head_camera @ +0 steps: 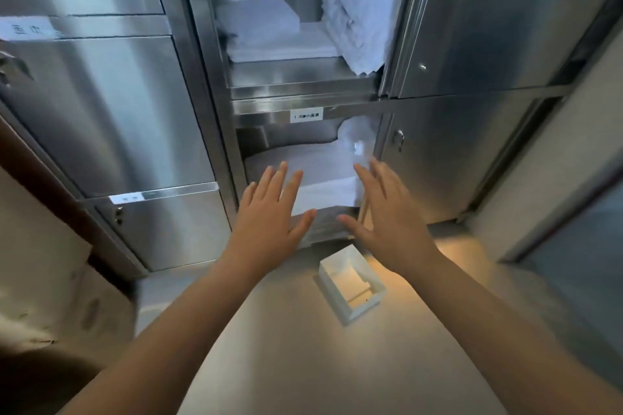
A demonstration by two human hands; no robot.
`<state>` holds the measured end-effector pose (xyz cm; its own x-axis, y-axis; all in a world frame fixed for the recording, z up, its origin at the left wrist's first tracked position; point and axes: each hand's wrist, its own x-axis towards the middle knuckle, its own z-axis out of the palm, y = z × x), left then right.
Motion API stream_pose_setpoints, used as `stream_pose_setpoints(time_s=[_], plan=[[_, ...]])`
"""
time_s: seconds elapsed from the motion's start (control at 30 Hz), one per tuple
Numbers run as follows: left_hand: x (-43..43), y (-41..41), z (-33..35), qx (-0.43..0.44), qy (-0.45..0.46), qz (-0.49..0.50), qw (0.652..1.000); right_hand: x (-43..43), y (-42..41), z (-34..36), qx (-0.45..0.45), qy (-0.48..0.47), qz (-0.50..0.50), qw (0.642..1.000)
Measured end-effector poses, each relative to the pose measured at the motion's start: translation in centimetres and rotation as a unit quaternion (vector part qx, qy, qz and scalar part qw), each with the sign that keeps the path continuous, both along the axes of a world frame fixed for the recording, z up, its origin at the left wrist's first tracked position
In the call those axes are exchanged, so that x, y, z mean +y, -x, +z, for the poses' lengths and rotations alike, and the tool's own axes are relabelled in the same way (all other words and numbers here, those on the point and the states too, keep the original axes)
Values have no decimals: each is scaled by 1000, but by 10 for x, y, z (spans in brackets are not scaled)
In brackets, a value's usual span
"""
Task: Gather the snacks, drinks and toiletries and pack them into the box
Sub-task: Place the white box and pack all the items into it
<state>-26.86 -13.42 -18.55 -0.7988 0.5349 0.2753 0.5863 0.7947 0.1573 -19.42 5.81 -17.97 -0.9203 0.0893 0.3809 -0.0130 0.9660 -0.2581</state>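
Head view: two spread hands at an open steel cabinet, a white box below

At the far left stood brown cardboard cartons (50, 280), pressed close to a bank of closed stainless steel doors (118, 111). A paper label (27, 29) was stuck on the strip above one door; its writing was too blurred to read.

In the middle, the cabinet was open. The upper shelf (303, 77) carried folded white linen (263, 30) on its left and a taller, ragged-edged towel stack (357, 10) on its right, leaning against the side wall. A small white tag (306, 115) sat on the steel rail beneath that shelf. The lower compartment held more white bedding (320, 178).

The left hand (269, 212) reached forward at the mouth of that lower compartment, back of the hand up, fingers straight and fanned apart, holding nothing. Below and between the two hands, the white box (367, 308) sat on the grey floor (303, 364) just in front of the cabinet, its open top facing up, a warm light falling across its inside. The right hand (387, 222) mirrored the left, fingers straight and spread, gripping nothing; the thumbs pointed toward each other with a gap between them. Whether either hand touched the bedding was hard to tell.

To the right stood a tall steel door (488, 27) over a lower door with a latch (398, 140).
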Motion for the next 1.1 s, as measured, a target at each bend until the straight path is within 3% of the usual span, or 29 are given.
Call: stream_pose_setpoints(time_s=[0.33,0.6,0.83,1.1], plan=[[128,59,-86,-95,27,-61,993,116,42,-81,-82,3,-54,995],[213,80,-188,-159,61,-14,985,223,99,-193,-172,14,-36,984],[256,83,-311,-236,113,45,964,293,127,-317,-249,16,-20,968],[282,104,-473,-272,141,33,951,316,140,-482,-326,33,32,944]])
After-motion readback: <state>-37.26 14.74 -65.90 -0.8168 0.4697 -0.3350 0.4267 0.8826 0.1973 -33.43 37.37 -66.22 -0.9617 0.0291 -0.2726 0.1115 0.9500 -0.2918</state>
